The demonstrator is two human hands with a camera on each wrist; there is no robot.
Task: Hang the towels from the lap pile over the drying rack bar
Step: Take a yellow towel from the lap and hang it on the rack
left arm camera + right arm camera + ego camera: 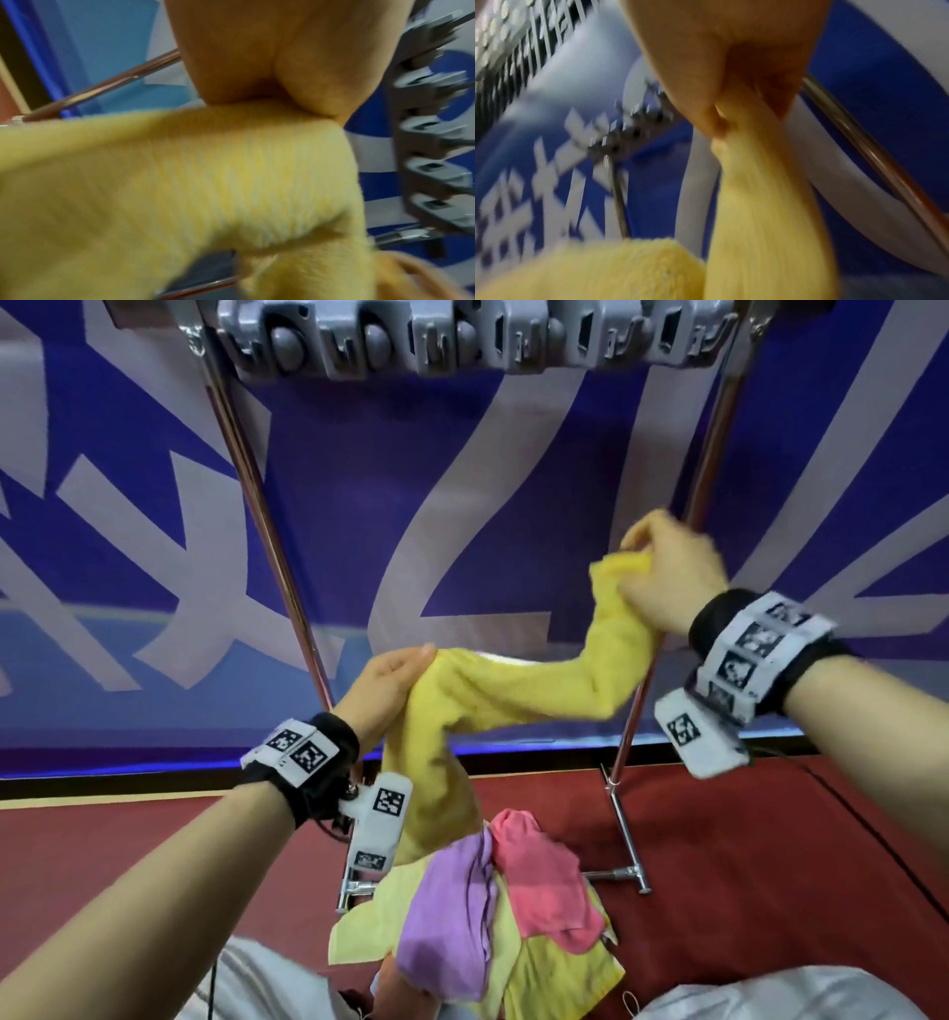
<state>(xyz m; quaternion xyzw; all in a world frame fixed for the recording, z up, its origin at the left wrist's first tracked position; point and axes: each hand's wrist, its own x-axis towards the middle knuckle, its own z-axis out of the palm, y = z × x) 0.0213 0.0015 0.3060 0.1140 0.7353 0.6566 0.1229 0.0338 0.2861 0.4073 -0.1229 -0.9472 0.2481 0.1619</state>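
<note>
A yellow towel [513, 685] stretches in the air between both hands, its lower end hanging towards the lap. My left hand [390, 680] grips its lower left part; the left wrist view shows the yellow towel [231, 172] pressed under that hand [270, 71]. Higher on the right, my right hand [667, 567] grips the other end; in the right wrist view its fingers [706, 105] pinch the bunched yellow towel [757, 203]. On my lap lies a pile with a purple towel [452, 916], a pink towel [544, 880] and a pale yellow towel [560, 973]. The rack's top bar, with grey clips [462, 336], runs high above both hands.
The rack's two chrome uprights [267, 531] [714, 433] slant down to metal feet [626, 845] on a dark red floor [770, 865]. A blue and white banner [359, 480] stands right behind the rack.
</note>
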